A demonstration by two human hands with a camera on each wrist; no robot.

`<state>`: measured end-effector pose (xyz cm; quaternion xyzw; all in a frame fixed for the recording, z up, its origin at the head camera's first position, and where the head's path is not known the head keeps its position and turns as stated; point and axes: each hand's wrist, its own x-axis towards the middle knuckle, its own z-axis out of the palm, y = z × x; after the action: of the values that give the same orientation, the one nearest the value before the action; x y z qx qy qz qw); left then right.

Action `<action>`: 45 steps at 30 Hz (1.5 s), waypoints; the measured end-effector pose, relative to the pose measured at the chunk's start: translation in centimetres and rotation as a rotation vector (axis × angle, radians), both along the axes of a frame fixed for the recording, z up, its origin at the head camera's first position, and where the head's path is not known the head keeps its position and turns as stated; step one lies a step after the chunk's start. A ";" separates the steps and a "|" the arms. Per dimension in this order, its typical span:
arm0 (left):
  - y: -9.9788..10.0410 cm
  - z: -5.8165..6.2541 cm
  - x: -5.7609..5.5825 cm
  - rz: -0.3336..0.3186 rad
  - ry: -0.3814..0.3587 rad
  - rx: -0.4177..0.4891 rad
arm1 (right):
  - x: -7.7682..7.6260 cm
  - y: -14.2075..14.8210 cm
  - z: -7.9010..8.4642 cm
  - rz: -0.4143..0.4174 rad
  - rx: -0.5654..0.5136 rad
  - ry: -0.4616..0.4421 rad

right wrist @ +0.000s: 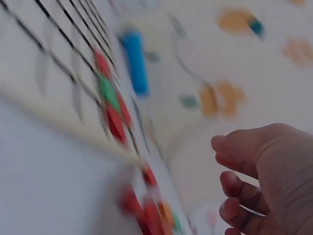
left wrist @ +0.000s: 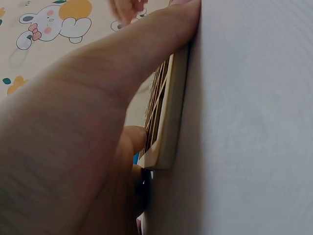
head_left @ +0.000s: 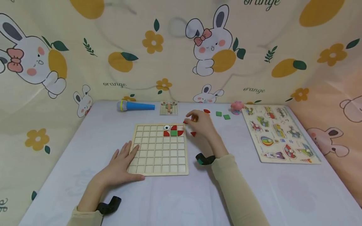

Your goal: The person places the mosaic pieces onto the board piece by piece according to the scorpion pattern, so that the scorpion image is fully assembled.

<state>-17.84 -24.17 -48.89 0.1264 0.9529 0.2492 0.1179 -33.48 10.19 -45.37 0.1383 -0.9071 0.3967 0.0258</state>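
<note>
My left hand (head_left: 120, 166) rests with spread fingers at the left and near edges of a wooden grid board (head_left: 158, 150); its thumb lies along the near edge (left wrist: 168, 112). In the board's far right part sit a round eye tile (head_left: 167, 127), red quarter-round tiles (head_left: 180, 133) and a green square tile (head_left: 173, 133). Beyond the board's far right corner hovers my right hand (head_left: 202, 124), fingers loosely bent. Nothing shows between its fingers (right wrist: 230, 183) in the right wrist view. A small red piece (head_left: 185, 122) is by its fingertips, and a red triangle (head_left: 193, 134) lies below the hand.
Behind the board are a blue toy microphone (head_left: 138, 106) and a small pattern card (head_left: 168, 108). Farther right lie a red oval piece (head_left: 207, 111), green squares (head_left: 219, 113), a pink figurine (head_left: 237, 106) and a picture puzzle board (head_left: 281, 135). A printed cloth (head_left: 169, 47) hangs behind.
</note>
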 end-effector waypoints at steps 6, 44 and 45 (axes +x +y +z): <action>-0.3 0.3 -0.3 -0.007 0.005 -0.021 | -1.4 6.8 -1.8 -0.253 -0.071 -0.037; 0.0 -0.1 -0.3 0.006 -0.021 -0.026 | -2.5 9.2 -4.6 -0.037 0.051 -0.227; 0.0 -0.1 -0.3 0.007 -0.020 -0.027 | -2.5 9.1 -4.6 -0.038 0.052 -0.225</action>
<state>-18.12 -24.13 -49.02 0.1188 0.9554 0.2382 0.1282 -35.95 19.27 -50.01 0.0765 -0.9167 0.3855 -0.0722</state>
